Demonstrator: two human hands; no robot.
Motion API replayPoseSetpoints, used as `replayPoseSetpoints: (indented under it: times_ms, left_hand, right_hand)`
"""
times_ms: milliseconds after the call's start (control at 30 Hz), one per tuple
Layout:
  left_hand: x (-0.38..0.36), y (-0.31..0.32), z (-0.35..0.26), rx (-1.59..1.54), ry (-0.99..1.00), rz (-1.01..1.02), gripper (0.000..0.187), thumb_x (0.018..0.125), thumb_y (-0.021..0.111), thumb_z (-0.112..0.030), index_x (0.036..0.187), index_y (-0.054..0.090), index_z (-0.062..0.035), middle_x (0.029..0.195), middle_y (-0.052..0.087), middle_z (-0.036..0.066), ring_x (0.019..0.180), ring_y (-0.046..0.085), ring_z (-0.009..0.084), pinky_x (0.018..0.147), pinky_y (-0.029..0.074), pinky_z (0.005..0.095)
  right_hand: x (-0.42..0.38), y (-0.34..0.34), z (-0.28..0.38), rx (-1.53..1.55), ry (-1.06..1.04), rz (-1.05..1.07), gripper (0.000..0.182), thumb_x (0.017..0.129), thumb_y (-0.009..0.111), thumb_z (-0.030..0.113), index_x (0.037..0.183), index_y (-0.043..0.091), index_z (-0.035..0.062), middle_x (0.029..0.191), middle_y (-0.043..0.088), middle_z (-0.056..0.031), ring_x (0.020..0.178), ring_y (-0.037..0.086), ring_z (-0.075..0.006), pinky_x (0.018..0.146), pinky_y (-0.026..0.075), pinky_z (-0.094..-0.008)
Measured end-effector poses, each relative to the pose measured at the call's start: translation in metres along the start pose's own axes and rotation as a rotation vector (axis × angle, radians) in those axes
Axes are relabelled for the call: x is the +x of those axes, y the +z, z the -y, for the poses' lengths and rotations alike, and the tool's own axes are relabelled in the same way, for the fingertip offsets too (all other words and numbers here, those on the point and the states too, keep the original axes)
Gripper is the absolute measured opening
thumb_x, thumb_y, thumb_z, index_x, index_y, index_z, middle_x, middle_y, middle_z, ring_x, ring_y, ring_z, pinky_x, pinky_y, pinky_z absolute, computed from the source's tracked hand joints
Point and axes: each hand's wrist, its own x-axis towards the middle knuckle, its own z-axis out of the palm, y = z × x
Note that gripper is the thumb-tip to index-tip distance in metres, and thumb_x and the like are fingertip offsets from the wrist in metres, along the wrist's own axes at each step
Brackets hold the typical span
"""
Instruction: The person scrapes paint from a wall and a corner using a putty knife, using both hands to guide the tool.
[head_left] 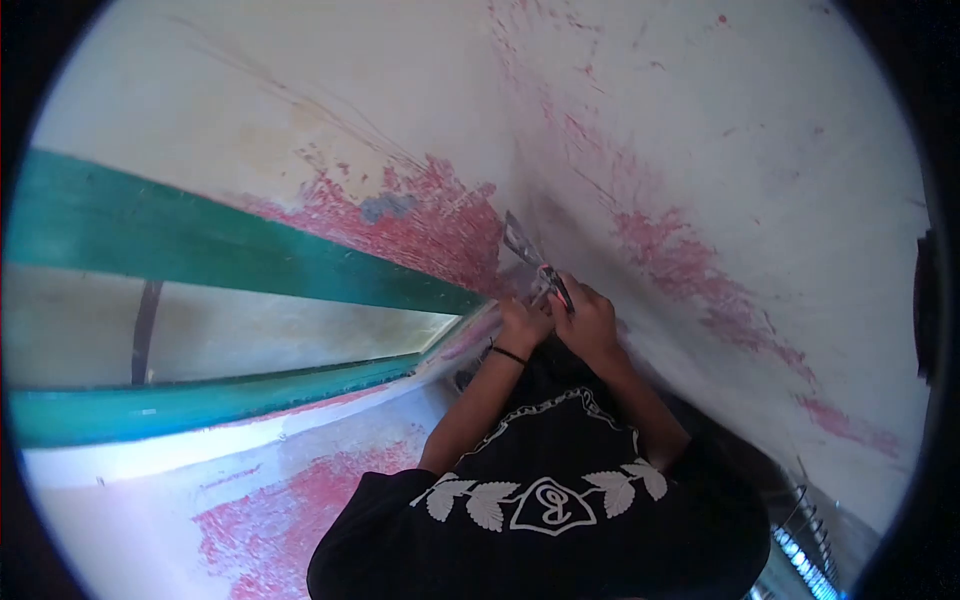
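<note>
My right hand (588, 322) is closed around the black and red handle of a putty knife (519, 240). Its metal blade points up and away, close to the corner where two walls meet. Just beside it, my left hand (524, 322) has its fingers curled near the handle's lower end. Whatever lies in those fingers, if anything, is too small and dim to name. Left of the blade, the wall (430, 225) carries a rough red patch with white scrape marks and a small grey spot.
A teal window frame (215, 232) juts in from the left, its inner end near my left hand. The right wall (760, 180) bears a slanting band of red patches. More red marks the wall (285, 510) below the sill. A wire coil (815, 535) shows at lower right.
</note>
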Motion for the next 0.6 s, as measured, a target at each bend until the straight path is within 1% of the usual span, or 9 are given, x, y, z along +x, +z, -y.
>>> replayPoseSetpoints:
  times_ms: [67,133,167,200,267,367,467,567,600]
  left_hand:
    - [0.024,-0.024,-0.004,0.060,-0.023,0.235,0.068,0.096,0.048,-0.053,0.134,0.047,0.0032,0.129,0.052,0.022,0.123,0.049,0.0357,0.112,0.036,0.0501]
    - [0.027,-0.019,-0.010,0.001,-0.122,0.400,0.071,0.095,0.048,-0.052,0.137,0.043,0.0056,0.131,0.049,0.024,0.126,0.047,0.0371,0.115,0.033,0.0509]
    - [0.030,-0.015,-0.014,-0.026,-0.156,0.366,0.073,0.095,0.048,-0.052,0.138,0.041,0.0066,0.133,0.048,0.025,0.127,0.046,0.0377,0.115,0.032,0.0512]
    - [0.035,-0.014,-0.017,-0.054,-0.189,0.330,0.075,0.094,0.048,-0.051,0.140,0.039,0.0076,0.135,0.047,0.026,0.128,0.045,0.0382,0.116,0.031,0.0516]
    - [0.048,-0.018,-0.019,-0.041,-0.202,0.061,0.078,0.093,0.049,-0.051,0.141,0.034,0.0093,0.140,0.044,0.027,0.131,0.044,0.0390,0.117,0.029,0.0522]
    - [0.033,-0.016,-0.023,-0.301,-0.376,0.477,0.084,0.091,0.051,-0.051,0.142,0.029,0.0109,0.146,0.040,0.027,0.135,0.041,0.0385,0.118,0.027,0.0514]
    - [0.045,-0.033,-0.025,-0.171,-0.332,0.296,0.084,0.090,0.051,-0.052,0.144,0.028,0.0096,0.149,0.038,0.026,0.137,0.039,0.0385,0.118,0.028,0.0514]
    - [0.018,-0.022,-0.030,-0.238,-0.375,0.499,0.078,0.091,0.055,-0.053,0.140,0.037,0.0057,0.140,0.047,0.022,0.133,0.044,0.0367,0.116,0.030,0.0509]
    - [0.019,-0.019,-0.031,-0.121,-0.309,0.437,0.073,0.092,0.056,-0.050,0.138,0.040,0.0043,0.138,0.049,0.021,0.130,0.047,0.0355,0.114,0.033,0.0501]
  right_hand:
    - [-0.003,0.012,-0.009,-0.187,0.105,0.098,0.042,0.085,0.069,0.017,0.124,0.061,0.0033,0.082,0.068,-0.0228,0.074,0.068,-0.0428,0.066,0.055,-0.0464]
    - [-0.006,0.014,-0.005,-0.134,0.148,0.037,0.044,0.086,0.067,0.020,0.128,0.059,0.0054,0.083,0.068,-0.0247,0.075,0.067,-0.0444,0.067,0.054,-0.0511]
    - [-0.007,0.016,-0.002,-0.104,0.162,0.010,0.046,0.087,0.065,0.021,0.130,0.058,0.0064,0.083,0.068,-0.0256,0.076,0.067,-0.0453,0.068,0.054,-0.0535]
    - [-0.006,0.016,-0.002,-0.121,0.166,0.031,0.046,0.087,0.066,0.021,0.130,0.058,0.0068,0.083,0.068,-0.0254,0.076,0.067,-0.0451,0.068,0.054,-0.0536]
    - [-0.009,0.015,-0.002,-0.155,0.179,0.079,0.047,0.086,0.066,0.021,0.130,0.058,0.0075,0.083,0.068,-0.0249,0.076,0.067,-0.0447,0.068,0.054,-0.0537]
    - [-0.016,0.023,-0.008,-0.170,0.193,-0.001,0.047,0.086,0.067,0.021,0.131,0.058,0.0092,0.083,0.068,-0.0248,0.077,0.068,-0.0442,0.069,0.055,-0.0535]
    - [-0.021,0.020,-0.002,-0.229,0.186,0.061,0.046,0.087,0.066,0.020,0.130,0.059,0.0088,0.083,0.069,-0.0241,0.078,0.069,-0.0428,0.070,0.055,-0.0533]
    - [-0.018,0.017,0.006,-0.181,0.255,0.049,0.044,0.086,0.067,0.021,0.129,0.061,0.0078,0.082,0.069,-0.0233,0.076,0.068,-0.0423,0.069,0.055,-0.0502]
    - [-0.019,0.018,0.003,-0.096,0.266,0.004,0.043,0.087,0.068,0.022,0.127,0.062,0.0067,0.081,0.069,-0.0222,0.075,0.069,-0.0404,0.068,0.054,-0.0477]
